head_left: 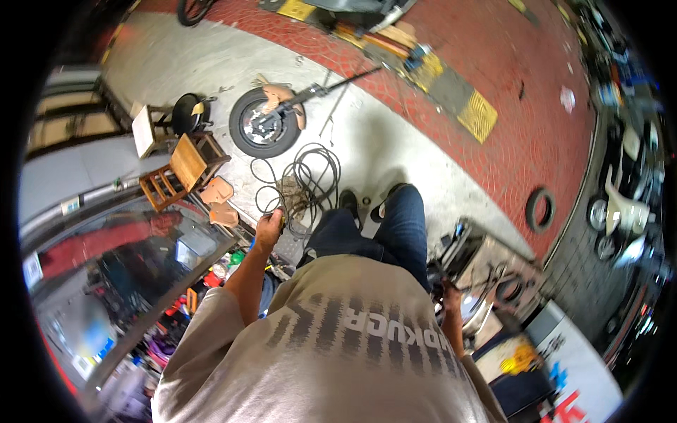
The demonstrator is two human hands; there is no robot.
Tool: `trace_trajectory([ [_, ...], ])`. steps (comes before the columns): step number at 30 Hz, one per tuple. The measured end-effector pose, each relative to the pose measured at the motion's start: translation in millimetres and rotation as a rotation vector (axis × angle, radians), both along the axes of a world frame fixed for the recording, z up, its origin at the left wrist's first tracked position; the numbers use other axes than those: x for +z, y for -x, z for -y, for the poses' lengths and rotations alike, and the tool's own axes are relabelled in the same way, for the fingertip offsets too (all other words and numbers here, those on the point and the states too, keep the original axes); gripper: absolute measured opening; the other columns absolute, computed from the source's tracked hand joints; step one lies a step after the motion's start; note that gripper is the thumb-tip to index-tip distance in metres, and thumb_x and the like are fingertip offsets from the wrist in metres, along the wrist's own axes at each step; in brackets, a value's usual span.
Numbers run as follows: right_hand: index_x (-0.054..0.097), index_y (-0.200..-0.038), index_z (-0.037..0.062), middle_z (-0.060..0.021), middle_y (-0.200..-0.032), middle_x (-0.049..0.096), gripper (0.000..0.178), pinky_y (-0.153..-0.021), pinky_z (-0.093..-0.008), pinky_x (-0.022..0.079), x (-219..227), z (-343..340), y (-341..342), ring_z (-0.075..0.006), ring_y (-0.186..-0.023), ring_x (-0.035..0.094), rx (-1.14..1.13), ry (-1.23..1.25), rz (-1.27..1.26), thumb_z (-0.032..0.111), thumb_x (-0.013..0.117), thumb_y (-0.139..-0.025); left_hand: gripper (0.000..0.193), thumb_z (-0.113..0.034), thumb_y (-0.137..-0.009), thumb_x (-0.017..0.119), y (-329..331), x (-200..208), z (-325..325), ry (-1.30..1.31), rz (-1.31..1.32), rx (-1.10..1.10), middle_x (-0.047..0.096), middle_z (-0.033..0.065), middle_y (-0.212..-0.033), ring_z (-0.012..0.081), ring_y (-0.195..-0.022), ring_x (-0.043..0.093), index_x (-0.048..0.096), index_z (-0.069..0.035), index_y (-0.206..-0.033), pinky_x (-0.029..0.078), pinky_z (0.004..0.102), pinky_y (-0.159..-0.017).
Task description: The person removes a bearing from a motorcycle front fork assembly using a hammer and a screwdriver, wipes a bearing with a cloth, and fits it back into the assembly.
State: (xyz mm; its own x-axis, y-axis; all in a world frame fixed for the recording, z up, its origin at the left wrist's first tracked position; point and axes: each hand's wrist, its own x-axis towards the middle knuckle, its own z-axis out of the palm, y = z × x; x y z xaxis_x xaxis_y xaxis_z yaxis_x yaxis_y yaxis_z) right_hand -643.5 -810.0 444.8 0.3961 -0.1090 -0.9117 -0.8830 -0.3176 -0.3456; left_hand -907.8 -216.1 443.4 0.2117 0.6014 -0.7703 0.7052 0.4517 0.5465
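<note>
You have one mounted wheel (pixel 264 127), one loose tyre (pixel 540 209), one coiled hose (pixel 303 180), two wooden stools (pixel 185 163).

Even daylight brightens the grey floor (pixel 395 141); soft shadows fall there. Around it, fisheye bending, blur and black vignette swallow the rim.

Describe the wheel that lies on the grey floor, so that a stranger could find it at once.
Start at the grey concrete floor beside the red paving. Beyond the tangled black hose lies the wheel, flat, with a black tyre and a silver hub. Unlike the bare tyre on the red paving, a long dark rod crosses it.
</note>
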Motion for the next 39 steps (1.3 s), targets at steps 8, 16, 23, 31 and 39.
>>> trace_trajectory([
  [8, 0.072, -0.108, 0.0003, -0.0083, -0.093, 0.072, 0.031, -0.071, -0.0373, 0.054, 5, -79, -205, -0.0214, -0.081, 0.069, 0.355, 0.001, -0.073, 0.029, 0.068, -0.095, 0.080, -0.076, -0.082, 0.065, -89, 0, -55, -0.025, -0.229, 0.078, 0.066, 0.0109, -0.069, 0.0218, -0.068, 0.064, 0.073, 0.003, -0.086, 0.051, 0.0359, -0.065],
  [16, 0.073, -0.096, 0.0014, -0.0050, -0.076, 0.070, 0.029, -0.055, -0.0329, 0.053, -45, -376, -485, -0.0146, -0.061, 0.066, 1.173, 0.122, 0.297, 0.029, 0.064, -0.097, 0.041, -0.038, -0.098, 0.063, -189, 26, -105, -0.361, 0.380, 0.771, 0.049, -0.0019, -0.063, 0.0086, -0.056, 0.043, 0.056, -0.009, -0.070, 0.031, 0.0296, -0.053],
  [23, 0.074, -0.110, 0.0035, -0.0166, -0.091, 0.074, 0.034, -0.076, -0.0416, 0.056, -76, -764, -457, -0.0325, -0.083, 0.072, 1.782, -0.033, 0.617, 0.032, 0.070, -0.093, 0.033, -0.034, -0.098, 0.063, -329, -33, -218, -0.653, 0.449, 0.795, 0.058, 0.0005, -0.073, 0.0112, -0.069, 0.052, 0.063, -0.002, -0.087, 0.043, 0.0287, -0.065],
  [31, 0.070, -0.116, 0.0033, -0.0243, -0.107, 0.072, 0.037, -0.093, -0.0516, 0.053, -279, -1078, -278, -0.0440, -0.104, 0.068, 2.379, -0.264, 0.912, 0.032, 0.067, -0.092, 0.055, -0.053, -0.098, 0.053, -383, -203, -293, -0.382, 0.701, 1.141, 0.059, 0.0065, -0.078, 0.0159, -0.073, 0.053, 0.061, 0.000, -0.087, 0.042, 0.0302, -0.068],
  [39, 0.044, -0.156, 0.0176, -0.0103, -0.159, 0.042, 0.067, -0.108, -0.0478, 0.046, -555, -1209, -147, -0.0297, -0.145, 0.041, 3.021, -0.293, 1.680, 0.017, 0.064, -0.092, 0.067, -0.060, -0.094, 0.053, -387, -302, -302, -0.135, 0.694, 1.892, 0.063, 0.0149, -0.084, 0.0201, -0.078, 0.058, 0.063, 0.006, -0.089, 0.044, 0.0320, -0.073],
])
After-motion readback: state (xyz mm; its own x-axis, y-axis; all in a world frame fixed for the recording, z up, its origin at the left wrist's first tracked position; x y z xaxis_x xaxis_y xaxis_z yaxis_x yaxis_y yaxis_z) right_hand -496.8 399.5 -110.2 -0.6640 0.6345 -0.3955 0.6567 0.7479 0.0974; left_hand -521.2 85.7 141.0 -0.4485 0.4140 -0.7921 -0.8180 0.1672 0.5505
